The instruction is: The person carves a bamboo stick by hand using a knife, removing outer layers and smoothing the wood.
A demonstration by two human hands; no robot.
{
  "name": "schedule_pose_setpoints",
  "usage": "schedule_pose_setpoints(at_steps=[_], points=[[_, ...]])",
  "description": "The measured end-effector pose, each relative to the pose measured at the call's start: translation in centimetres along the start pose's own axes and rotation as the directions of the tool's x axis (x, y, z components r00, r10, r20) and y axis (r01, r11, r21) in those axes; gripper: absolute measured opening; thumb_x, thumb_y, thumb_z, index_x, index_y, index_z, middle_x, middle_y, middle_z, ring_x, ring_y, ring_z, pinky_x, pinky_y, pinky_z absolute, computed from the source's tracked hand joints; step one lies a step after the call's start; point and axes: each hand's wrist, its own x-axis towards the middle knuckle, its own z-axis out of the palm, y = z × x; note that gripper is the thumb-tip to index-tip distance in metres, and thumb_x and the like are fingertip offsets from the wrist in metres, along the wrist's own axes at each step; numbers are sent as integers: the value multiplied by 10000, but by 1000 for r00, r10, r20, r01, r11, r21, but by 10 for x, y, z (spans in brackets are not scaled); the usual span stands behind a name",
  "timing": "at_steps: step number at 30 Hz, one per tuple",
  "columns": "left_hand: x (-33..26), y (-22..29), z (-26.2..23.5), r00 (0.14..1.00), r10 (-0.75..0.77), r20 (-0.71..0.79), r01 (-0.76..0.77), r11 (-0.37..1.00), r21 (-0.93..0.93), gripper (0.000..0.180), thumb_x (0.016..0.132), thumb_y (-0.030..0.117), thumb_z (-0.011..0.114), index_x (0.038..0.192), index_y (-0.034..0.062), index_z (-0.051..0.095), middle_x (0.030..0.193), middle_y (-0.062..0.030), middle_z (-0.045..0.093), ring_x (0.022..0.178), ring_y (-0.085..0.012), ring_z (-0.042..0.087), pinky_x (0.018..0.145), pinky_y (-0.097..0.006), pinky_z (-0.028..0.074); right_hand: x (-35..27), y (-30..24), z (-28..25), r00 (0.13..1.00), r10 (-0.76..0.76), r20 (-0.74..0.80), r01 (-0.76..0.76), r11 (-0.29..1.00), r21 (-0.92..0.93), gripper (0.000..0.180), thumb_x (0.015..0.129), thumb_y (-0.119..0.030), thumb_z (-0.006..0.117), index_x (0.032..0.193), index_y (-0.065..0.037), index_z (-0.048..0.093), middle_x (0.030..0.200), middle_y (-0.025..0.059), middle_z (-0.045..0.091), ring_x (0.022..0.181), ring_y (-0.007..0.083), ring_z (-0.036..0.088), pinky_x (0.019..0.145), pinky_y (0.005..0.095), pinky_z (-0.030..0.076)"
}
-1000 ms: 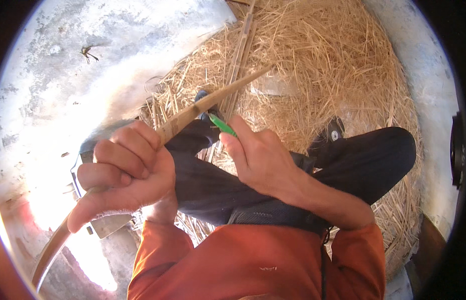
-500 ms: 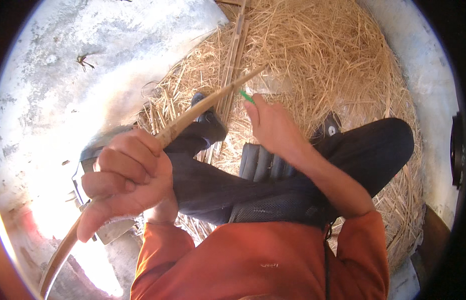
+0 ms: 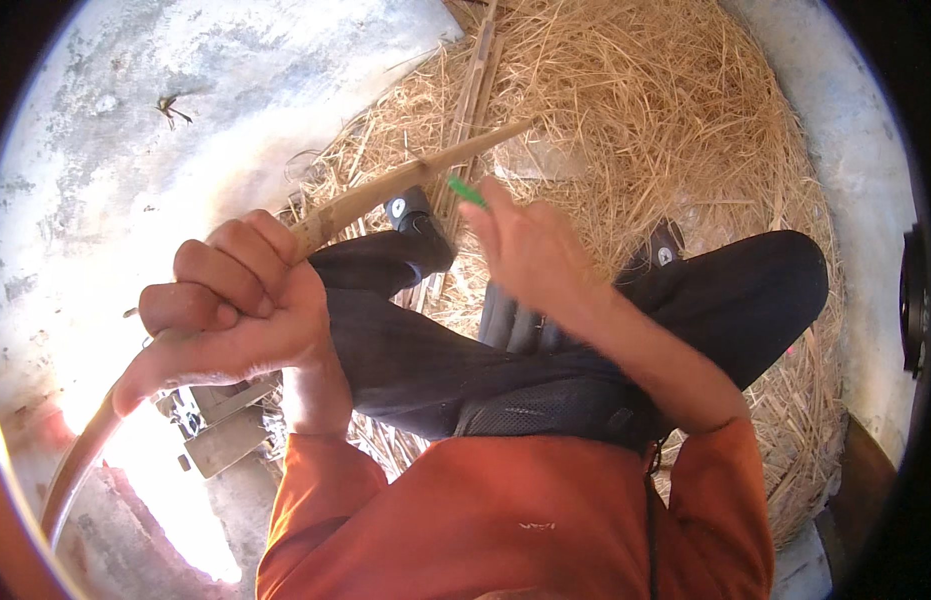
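My left hand (image 3: 230,310) is closed round a long, pale bamboo strip (image 3: 380,190), its thumb stretched along it. The strip's tapering end points away to the upper right, over the straw; its other end curves down past my thumb to the lower left. My right hand (image 3: 535,250) grips a small green-handled knife (image 3: 467,190) just below the strip. The blade is thin and blurred, seemingly lying across the strip, and I cannot tell whether it touches. Both hands are above my crossed, dark-trousered legs (image 3: 415,370).
Loose straw (image 3: 665,100) covers much of the floor ahead and to the right. Several long slats (image 3: 475,80) lie at the far middle. A pale, worn slab (image 3: 255,70) spreads over the left. Beside my left forearm are metal-looking parts (image 3: 225,435). A dark shoe (image 3: 415,220) sits under the strip.
My left hand has shifted left and slightly up, and the bamboo strip now lies at a flatter slant. My right hand has moved left with the knife, closer to my left hand.
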Motion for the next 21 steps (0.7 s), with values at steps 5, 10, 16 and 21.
schedule_pose_setpoints(at_steps=[5, 10, 16, 21], points=[[-3, 4, -2, 975, 9, 221, 24, 989, -143, 566, 928, 577, 365, 562, 150, 299, 486, 10, 284, 393, -109, 221, 404, -275, 176, 10, 17, -1, 995, 99, 31, -100, 995, 16, 278, 967, -257, 420, 959, 10, 496, 526, 229, 512, 518, 429, 546, 494, 510, 415], [-2, 2, -10, 975, 11, 220, 27, 985, -170, 542, 941, 536, 383, 576, 141, 315, 499, 5, 302, 406, -108, 251, 412, -274, 191, 1, 1, 4, 999, -40, -3, 40, 999, 15, 304, 965, -293, 412, 993, -4, 499, 538, 246, 542, 532, 444, 566, 497, 525, 450], [-2, 2, -9, 964, 29, 265, 20, 983, -181, 559, 935, 553, 380, 568, 138, 309, 491, 3, 302, 400, -108, 246, 405, -268, 183, 5, 6, 6, 999, 52, 13, -52, 998, 34, 331, 964, -300, 407, 999, 15, 504, 565, 253, 554, 568, 459, 571, 541, 533, 455], [-5, 2, -4, 961, 37, 275, 18, 981, -194, 547, 943, 526, 393, 564, 140, 311, 491, 2, 302, 399, -113, 233, 406, -274, 179, 7, 19, 9, 993, 116, 15, -116, 993, -16, 345, 964, -304, 401, 1001, 23, 503, 599, 266, 564, 601, 462, 576, 584, 540, 454]])
